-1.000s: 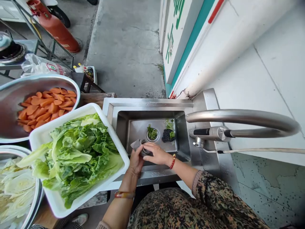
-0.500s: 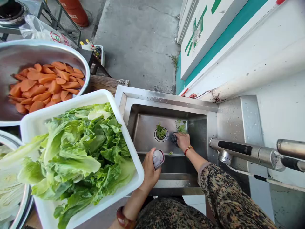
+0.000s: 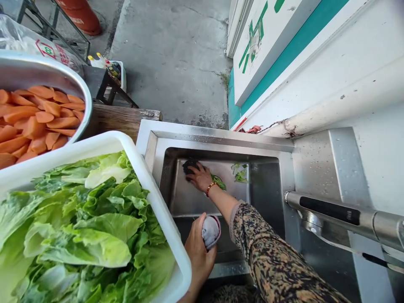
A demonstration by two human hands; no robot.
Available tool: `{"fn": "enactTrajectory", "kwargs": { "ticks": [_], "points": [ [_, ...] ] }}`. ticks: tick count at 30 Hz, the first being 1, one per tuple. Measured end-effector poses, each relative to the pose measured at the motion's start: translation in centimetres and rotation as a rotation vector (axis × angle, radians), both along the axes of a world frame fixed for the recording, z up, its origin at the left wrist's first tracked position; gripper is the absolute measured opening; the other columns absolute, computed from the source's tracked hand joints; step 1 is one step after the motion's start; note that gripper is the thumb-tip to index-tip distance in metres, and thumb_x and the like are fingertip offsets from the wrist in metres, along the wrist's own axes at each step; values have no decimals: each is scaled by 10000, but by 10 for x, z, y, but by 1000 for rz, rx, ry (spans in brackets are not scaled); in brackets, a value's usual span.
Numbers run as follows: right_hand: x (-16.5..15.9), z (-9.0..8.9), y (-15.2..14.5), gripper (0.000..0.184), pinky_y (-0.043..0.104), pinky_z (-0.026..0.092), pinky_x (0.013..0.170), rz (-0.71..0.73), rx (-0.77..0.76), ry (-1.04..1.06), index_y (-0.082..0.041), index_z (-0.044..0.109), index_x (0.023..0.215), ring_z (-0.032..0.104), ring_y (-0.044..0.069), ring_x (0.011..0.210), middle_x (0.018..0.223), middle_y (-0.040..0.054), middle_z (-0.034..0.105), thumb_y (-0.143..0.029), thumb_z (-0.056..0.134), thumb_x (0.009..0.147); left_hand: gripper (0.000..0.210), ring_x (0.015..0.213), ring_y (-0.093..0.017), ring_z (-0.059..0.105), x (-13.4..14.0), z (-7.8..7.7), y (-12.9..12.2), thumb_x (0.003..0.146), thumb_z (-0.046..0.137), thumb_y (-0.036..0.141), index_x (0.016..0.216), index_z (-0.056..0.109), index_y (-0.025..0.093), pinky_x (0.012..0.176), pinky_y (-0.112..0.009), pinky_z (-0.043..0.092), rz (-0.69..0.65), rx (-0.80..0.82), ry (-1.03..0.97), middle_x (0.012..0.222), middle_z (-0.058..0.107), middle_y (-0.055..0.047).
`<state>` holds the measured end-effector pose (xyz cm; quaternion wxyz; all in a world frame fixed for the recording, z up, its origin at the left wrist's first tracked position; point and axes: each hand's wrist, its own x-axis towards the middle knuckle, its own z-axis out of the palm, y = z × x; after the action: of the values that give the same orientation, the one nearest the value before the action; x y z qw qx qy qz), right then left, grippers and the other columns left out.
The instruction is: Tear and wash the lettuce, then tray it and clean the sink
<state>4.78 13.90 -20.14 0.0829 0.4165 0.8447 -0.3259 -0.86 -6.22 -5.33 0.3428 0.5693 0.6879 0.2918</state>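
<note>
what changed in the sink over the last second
The right hand let go of the grey cloth, took the dark scouring pad from beside the drain and pushed it to the sink's far left corner. The left hand kept the cloth, bunched, at the near edge. Lettuce tray unchanged.

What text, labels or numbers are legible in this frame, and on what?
White wall sign: large green strokes of characters, cropped by the frame edge, not readable.
Plastic bag: a red-outlined logo with a green mark inside, too blurred to read.
Orange gas cylinder: faint pale lettering, too small and blurred.
Faucet handle: tiny light marking on the black part, illegible.
Nothing can be quoted with confidence.
</note>
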Motion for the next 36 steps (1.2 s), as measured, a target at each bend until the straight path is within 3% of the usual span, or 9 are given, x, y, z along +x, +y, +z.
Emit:
{"fn": "enactTrajectory", "kwargs": {
  "ticks": [4,7,11,15,19,23,26,31,36],
  "points": [
    [73,7,-31,392,508,355,1071,-269,-21,20,-314,754,1019,285,288,1388,1425,-9,523,-69,489,867,716,1192,-305,613,-3,4,2,702,530,41,1391,412,194,966,-466,539,-13,-33,1,1290,608,-158],
    [129,25,-48,428,455,397,1057,-384,19,39,-283,767,984,449,254,1268,1288,37,614,-19,476,812,707,1187,-308,619,-3,5,4,719,540,46,1392,402,210,960,-470,545,-29,-31,2,1280,615,-149],
    [171,29,-21,447,442,371,1106,-701,214,57,-243,716,1132,453,252,1296,1382,66,535,-60,443,830,698,1183,-299,623,0,1,4,714,536,55,1384,414,207,960,-457,546,-11,12,4,1278,622,-135],
    [181,3,12,670,443,381,1090,-1021,156,-104,-145,456,1440,384,310,1369,1529,185,342,-62,501,776,699,1199,-290,612,3,-1,3,705,530,56,1382,416,193,978,-442,533,-10,-16,24,1297,614,-136],
    [168,-10,-11,658,401,313,1141,-848,79,21,-139,547,1356,374,264,1384,1488,159,421,-4,482,716,680,1204,-290,607,4,0,3,733,532,70,1389,393,182,975,-444,531,-36,-28,42,1298,605,-150],
    [152,3,-46,625,364,379,1116,-531,-65,219,-205,672,1201,532,205,1250,1309,75,614,17,478,649,686,1208,-289,603,4,3,4,715,521,48,1380,408,169,985,-438,525,-39,-20,36,1290,608,-151],
    [163,13,-48,615,371,357,1135,-596,-11,198,-207,632,1258,496,206,1292,1355,75,577,-16,464,698,701,1222,-290,592,3,5,4,698,527,41,1379,419,170,1013,-433,506,-39,-30,11,1297,604,-145],
    [180,15,-57,681,466,322,1122,-858,2,-144,-152,528,1365,425,314,1327,1436,179,423,-20,503,698,727,1230,-289,584,2,7,3,700,538,41,1396,375,177,1009,-436,505,-70,-56,23,1308,589,-153],
    [85,10,-93,604,368,422,1009,-606,-165,-23,-259,667,1164,568,234,1116,1182,70,592,-15,629,613,706,1212,-288,588,3,7,3,709,526,41,1390,372,147,983,-448,516,-82,-20,55,1285,588,-165]
  ]
}}
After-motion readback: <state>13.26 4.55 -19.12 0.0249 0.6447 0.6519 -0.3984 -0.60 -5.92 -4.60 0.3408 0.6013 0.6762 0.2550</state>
